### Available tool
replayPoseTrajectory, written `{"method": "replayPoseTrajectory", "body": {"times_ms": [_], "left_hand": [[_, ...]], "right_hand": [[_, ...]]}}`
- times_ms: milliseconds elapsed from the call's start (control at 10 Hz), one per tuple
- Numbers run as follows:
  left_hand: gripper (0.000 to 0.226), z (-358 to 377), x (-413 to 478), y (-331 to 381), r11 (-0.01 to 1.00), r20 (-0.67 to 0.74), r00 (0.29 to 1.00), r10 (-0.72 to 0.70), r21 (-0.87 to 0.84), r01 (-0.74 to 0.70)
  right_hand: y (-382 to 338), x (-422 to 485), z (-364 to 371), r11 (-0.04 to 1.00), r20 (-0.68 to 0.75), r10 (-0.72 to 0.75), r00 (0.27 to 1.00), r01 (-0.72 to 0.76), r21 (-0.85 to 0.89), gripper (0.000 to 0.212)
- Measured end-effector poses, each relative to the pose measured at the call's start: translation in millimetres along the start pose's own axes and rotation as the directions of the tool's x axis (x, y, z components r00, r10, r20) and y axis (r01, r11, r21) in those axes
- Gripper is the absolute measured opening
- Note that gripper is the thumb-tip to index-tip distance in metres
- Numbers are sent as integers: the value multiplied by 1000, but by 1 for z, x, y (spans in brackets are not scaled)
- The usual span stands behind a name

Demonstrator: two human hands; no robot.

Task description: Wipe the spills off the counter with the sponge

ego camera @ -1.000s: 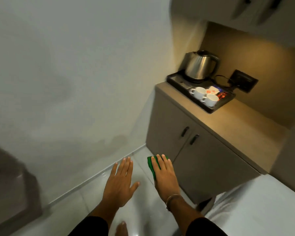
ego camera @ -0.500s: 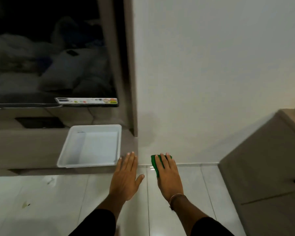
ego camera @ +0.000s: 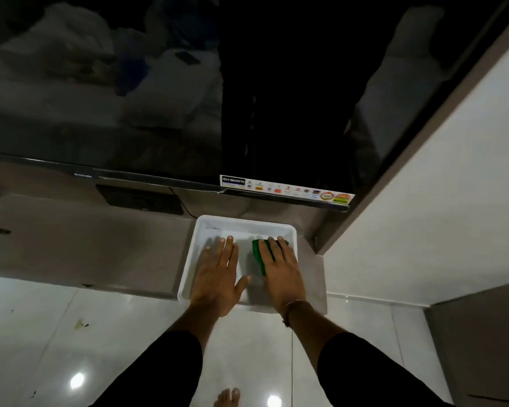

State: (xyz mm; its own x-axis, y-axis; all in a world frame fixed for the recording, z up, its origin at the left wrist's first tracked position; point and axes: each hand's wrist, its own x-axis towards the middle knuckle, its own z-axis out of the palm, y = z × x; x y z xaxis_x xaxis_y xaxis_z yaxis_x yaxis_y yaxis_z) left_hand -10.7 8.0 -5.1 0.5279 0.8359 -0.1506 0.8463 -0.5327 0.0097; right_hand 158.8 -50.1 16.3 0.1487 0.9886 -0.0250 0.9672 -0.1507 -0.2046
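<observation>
Counter (ego camera: 86,254) runs along the 9 o'clock side, grey-brown, under a big dark TV (ego camera: 159,98); no spill readable on it from here, too dim. A few marks on the floor tiles (ego camera: 80,324) at 7 o'clock, but that's floor, not the job.

White tray (ego camera: 247,223) sits at centre, on the counter's right end. Left hand (ego camera: 218,277) hangs over the tray's left half, palm down, fingers straight and close together, thumb out, holding nothing. Can't tell if it touches the tray.

Sponge (ego camera: 258,254), green, at 1 o'clock of the left hand, tucked under the right hand (ego camera: 279,274), fingers flat on top and pressed together; only its left edge shows.

To do this step well, imo: find the spill first, lean in for light, keep the sponge flat under the palm, wipe w/ steady pressure twd the counter edge, left hand free to shift the tray aside.
</observation>
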Motion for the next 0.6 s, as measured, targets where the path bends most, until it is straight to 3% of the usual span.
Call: {"method": "replayPoseTrajectory", "body": {"times_ms": [300,400,600], "left_hand": [[90,44,28,-32,997,73,997,19,-80,-14],[95,48,29,-35,987,85,996,26,-161,-12],[89,37,23,-30,992,46,998,40,-120,-35]], "right_hand": [[-10,28,63,1000,133,9,991,-11,18,67],[-6,27,68,996,211,19,977,-36,76,78],[-2,27,59,988,265,27,964,-66,136,90]]}}
